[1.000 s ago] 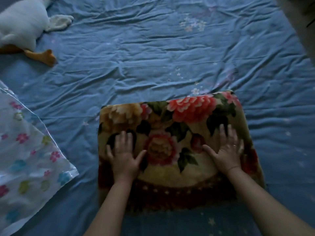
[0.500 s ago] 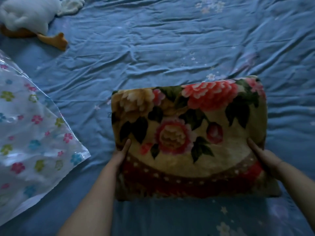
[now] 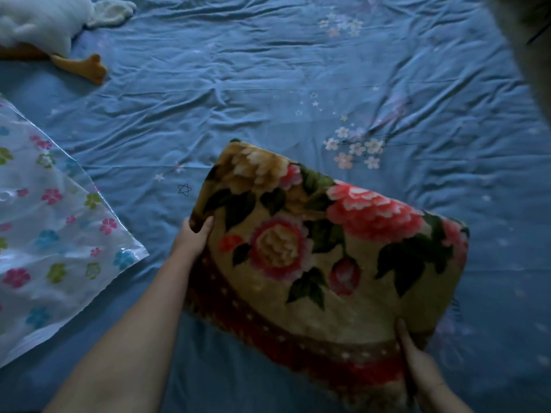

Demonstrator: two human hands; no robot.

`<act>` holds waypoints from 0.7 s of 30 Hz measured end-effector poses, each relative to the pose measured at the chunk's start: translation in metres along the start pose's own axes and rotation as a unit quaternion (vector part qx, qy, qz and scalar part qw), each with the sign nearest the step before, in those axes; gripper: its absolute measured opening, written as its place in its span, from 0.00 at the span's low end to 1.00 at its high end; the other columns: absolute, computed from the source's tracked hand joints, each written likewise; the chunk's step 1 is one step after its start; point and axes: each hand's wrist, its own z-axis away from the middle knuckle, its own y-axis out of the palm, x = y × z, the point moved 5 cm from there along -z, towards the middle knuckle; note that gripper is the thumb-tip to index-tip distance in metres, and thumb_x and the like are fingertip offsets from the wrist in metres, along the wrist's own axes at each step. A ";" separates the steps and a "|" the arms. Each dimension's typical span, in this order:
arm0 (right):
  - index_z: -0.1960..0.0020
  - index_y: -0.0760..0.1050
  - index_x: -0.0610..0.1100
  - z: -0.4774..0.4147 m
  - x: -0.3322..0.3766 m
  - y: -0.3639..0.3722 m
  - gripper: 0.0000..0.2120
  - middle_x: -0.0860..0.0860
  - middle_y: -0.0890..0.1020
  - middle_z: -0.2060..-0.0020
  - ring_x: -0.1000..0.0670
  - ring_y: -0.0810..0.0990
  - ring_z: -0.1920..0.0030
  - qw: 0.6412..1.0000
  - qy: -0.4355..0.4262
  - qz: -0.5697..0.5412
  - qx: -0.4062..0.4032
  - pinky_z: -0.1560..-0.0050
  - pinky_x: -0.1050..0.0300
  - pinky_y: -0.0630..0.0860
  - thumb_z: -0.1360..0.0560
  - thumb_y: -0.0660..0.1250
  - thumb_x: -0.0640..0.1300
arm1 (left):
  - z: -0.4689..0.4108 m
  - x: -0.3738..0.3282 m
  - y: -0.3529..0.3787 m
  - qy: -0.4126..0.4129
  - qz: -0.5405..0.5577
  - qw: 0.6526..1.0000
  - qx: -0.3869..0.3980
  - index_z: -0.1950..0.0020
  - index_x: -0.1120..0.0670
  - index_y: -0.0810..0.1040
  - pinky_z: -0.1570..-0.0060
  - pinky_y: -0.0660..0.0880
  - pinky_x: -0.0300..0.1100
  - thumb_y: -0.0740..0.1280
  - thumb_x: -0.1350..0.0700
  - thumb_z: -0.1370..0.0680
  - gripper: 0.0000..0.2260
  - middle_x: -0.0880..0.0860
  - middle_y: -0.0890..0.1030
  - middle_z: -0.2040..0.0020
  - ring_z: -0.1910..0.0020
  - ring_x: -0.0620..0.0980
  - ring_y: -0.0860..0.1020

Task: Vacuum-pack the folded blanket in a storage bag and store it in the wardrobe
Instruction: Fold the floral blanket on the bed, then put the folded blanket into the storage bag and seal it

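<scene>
One storage bag [image 3: 56,234], glossy clear plastic, flower print, flat at left of bed [image 3: 268,84]; one white plush toy [image 3: 41,22] in far left corner. Left hand [image 3: 195,236] curled round left edge of one folded blanket [image 3: 328,263], fuzzy, floral, rectangular, skewed at centre; right hand [image 3: 417,362] grips its near right corner

The blanket [image 3: 328,311] is cream with pink and gold flowers and a red dotted border — the bedsheet [image 3: 268,84] blue, starred — the storage bag [image 3: 44,234] clear with multicoloured blossoms.

Both bare arms are reaching forward. The left hand [image 3: 195,235] is holding the blanket [image 3: 343,308] by its left edge, with the thumb on top. The right hand [image 3: 416,357] is gripping its near right corner.
</scene>
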 end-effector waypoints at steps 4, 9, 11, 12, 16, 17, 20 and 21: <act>0.29 0.61 0.37 0.030 0.027 -0.011 0.47 0.36 0.71 0.35 0.35 0.71 0.36 0.974 -0.158 0.095 -0.129 0.35 0.43 0.66 0.34 0.63 0.71 | 0.056 -0.009 0.017 0.036 -0.147 0.986 -0.075 0.20 0.53 0.46 0.25 0.49 0.57 0.54 0.35 0.21 0.36 0.57 0.52 0.20 0.22 0.56 0.51; 0.24 0.52 0.43 0.071 0.115 0.022 0.48 0.40 0.56 0.25 0.40 0.56 0.26 0.794 -0.466 0.301 -0.247 0.28 0.43 0.43 0.33 0.54 0.73 | 0.138 -0.022 0.065 0.177 -0.223 0.956 -0.068 0.21 0.48 0.40 0.27 0.35 0.56 0.37 0.25 0.28 0.42 0.52 0.38 0.21 0.21 0.54 0.39; 0.23 0.49 0.50 0.068 0.128 0.062 0.47 0.45 0.50 0.24 0.42 0.47 0.24 0.739 -0.512 0.395 -0.189 0.29 0.43 0.33 0.34 0.53 0.73 | 0.162 -0.016 0.093 0.206 -0.260 0.943 -0.030 0.22 0.46 0.35 0.29 0.32 0.58 0.28 0.23 0.34 0.45 0.50 0.33 0.23 0.22 0.54 0.36; 0.23 0.47 0.53 0.061 0.126 0.079 0.47 0.47 0.46 0.23 0.43 0.42 0.24 0.717 -0.509 0.450 -0.158 0.31 0.41 0.30 0.35 0.51 0.75 | 0.169 -0.011 0.104 0.205 -0.283 0.937 -0.014 0.23 0.45 0.34 0.30 0.31 0.60 0.27 0.23 0.35 0.44 0.50 0.33 0.23 0.22 0.54 0.35; 0.24 0.36 0.59 0.021 0.112 0.107 0.45 0.50 0.33 0.25 0.41 0.30 0.27 0.689 -0.406 0.593 -0.092 0.32 0.33 0.32 0.32 0.53 0.75 | 0.159 -0.008 0.119 0.163 -0.355 0.919 0.056 0.24 0.43 0.30 0.30 0.33 0.64 0.40 0.25 0.28 0.39 0.52 0.29 0.23 0.24 0.56 0.31; 0.25 0.36 0.59 0.018 0.116 0.107 0.45 0.50 0.33 0.25 0.41 0.31 0.27 0.690 -0.392 0.601 -0.089 0.32 0.33 0.32 0.32 0.54 0.74 | 0.155 -0.013 0.118 0.162 -0.364 0.914 0.074 0.23 0.43 0.32 0.29 0.34 0.64 0.44 0.27 0.26 0.39 0.52 0.30 0.23 0.23 0.56 0.31; 0.25 0.35 0.58 0.019 0.127 0.108 0.45 0.49 0.34 0.25 0.40 0.33 0.26 0.691 -0.371 0.615 -0.074 0.31 0.32 0.35 0.31 0.55 0.74 | 0.159 -0.023 0.106 0.171 -0.377 0.905 0.101 0.22 0.44 0.34 0.28 0.36 0.64 0.48 0.29 0.24 0.38 0.52 0.32 0.22 0.23 0.55 0.33; 0.25 0.36 0.58 0.023 0.129 0.107 0.45 0.49 0.35 0.25 0.40 0.33 0.26 0.693 -0.365 0.618 -0.070 0.31 0.32 0.36 0.31 0.55 0.73 | 0.164 -0.022 0.098 0.172 -0.368 0.909 0.096 0.22 0.45 0.34 0.28 0.36 0.63 0.48 0.30 0.23 0.38 0.51 0.32 0.22 0.23 0.54 0.33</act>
